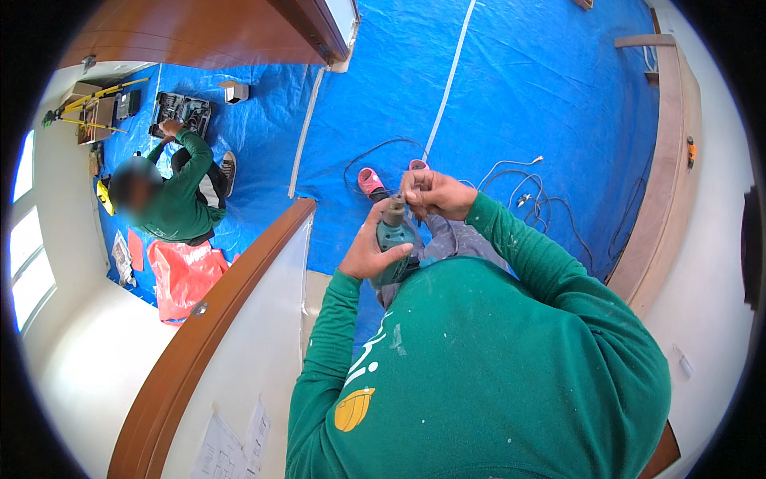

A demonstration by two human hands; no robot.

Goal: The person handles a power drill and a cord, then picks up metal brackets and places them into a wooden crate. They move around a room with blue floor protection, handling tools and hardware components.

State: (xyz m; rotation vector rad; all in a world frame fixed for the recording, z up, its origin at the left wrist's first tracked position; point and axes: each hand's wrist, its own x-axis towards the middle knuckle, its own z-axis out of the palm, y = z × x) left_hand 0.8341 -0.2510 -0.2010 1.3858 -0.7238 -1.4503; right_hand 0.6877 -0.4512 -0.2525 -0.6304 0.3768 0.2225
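Observation:
A teal power drill (392,239) stands with its grey-brown chuck pointing up in front of my body. My left hand (369,249) is wrapped round it just below the chuck, thumb across the front. My right hand (437,196) is closed in a pinch beside the chuck's top. Whatever its fingertips hold is too small to make out. The drill's lower part is partly hidden against my grey trousers and green shirt. Below the hands show my feet in pink shoes (369,180).
Blue sheeting (527,88) covers the floor, with cables (536,191) lying to the right. A brown door frame (215,319) rises close on my left. Beyond it, a co-worker (179,199) in green crouches by an open tool case (180,112). A wooden ledge (654,184) runs along the right.

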